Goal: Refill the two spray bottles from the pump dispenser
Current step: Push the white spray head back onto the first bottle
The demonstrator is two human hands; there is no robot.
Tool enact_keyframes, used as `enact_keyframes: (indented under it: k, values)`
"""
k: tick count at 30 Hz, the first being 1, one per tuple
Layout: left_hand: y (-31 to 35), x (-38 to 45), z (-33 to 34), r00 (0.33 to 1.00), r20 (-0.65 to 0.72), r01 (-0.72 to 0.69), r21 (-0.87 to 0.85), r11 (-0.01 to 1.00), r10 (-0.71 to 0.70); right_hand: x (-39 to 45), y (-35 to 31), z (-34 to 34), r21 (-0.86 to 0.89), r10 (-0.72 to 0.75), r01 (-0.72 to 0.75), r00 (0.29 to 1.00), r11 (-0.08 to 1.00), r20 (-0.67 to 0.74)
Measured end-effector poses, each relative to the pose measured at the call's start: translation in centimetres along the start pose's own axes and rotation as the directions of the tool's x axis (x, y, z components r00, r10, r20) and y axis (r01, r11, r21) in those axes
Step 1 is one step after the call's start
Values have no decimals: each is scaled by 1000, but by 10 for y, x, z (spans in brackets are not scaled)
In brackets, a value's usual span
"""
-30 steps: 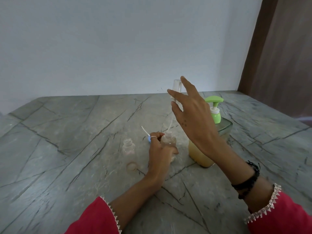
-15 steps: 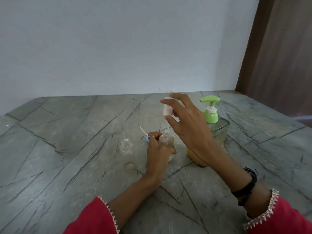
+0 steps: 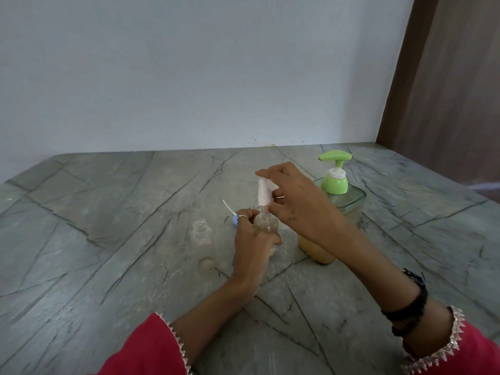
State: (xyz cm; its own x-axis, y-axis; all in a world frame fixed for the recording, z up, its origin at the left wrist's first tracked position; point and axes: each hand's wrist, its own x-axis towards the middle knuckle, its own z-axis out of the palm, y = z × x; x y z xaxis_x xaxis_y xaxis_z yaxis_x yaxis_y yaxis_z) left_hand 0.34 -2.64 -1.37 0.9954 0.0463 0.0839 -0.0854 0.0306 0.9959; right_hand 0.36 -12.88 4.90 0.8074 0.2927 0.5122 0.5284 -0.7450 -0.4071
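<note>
Step in hand: the spray head (image 3: 263,191) is being put back on the spray bottle (image 3: 266,226), so this bottle looks refilled, as far as I can judge; its contents are hard to read.
Left hand: the left hand (image 3: 253,246) has its fingers curled round the bottle's body and steadies it upright on the stone counter (image 3: 108,239).
Right hand: the right hand (image 3: 300,203) pinches the spray head between thumb and fingertips, directly above the left hand.
Spray head axis: long axis close to vertical, nozzle end up, lower end just over the bottle's neck; whether it is seated yet I cannot tell.
Next move: probably a straight lowering onto the neck, then a twist to thread it while the left hand resists the turn.
Second bottle: an open clear bottle (image 3: 201,234) stands just left of the left hand, neck up, without its head.
Loose parts: a blue-and-white piece (image 3: 232,214) lies behind the left hand's knuckles; a small clear cap (image 3: 207,264) lies nearer than the open bottle.
Pump dispenser: the pump dispenser (image 3: 334,212) stands upright behind the right wrist, green spout pointing left, yellowish liquid low inside.
</note>
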Motion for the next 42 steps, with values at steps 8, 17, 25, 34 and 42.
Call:
enact_keyframes:
  k: [8, 17, 25, 34, 42]
  values:
    - [2, -2, -1, 999, 32, -14, -20, 1000, 14, -2, -3, -5, 113, 63, -71, 995, 991, 78]
    - [2, -3, 1, 1000, 26, -7, -28, 1000, 7, -4, -5, -6, 133, 107, -112, 993, 985, 44]
    - [1, -3, 0, 999, 26, -22, -49, 999, 23, -3, -16, -4, -85, 140, -143, 989, 986, -44]
    - [0, -3, 0, 999, 33, -20, -25, 999, 21, -6, -10, -5, -34, 140, -138, 989, 990, 52]
    - [-1, -3, 1, 1000, 25, -5, -28, 1000, 6, -6, -10, -9, 13, 83, -84, 992, 996, 94]
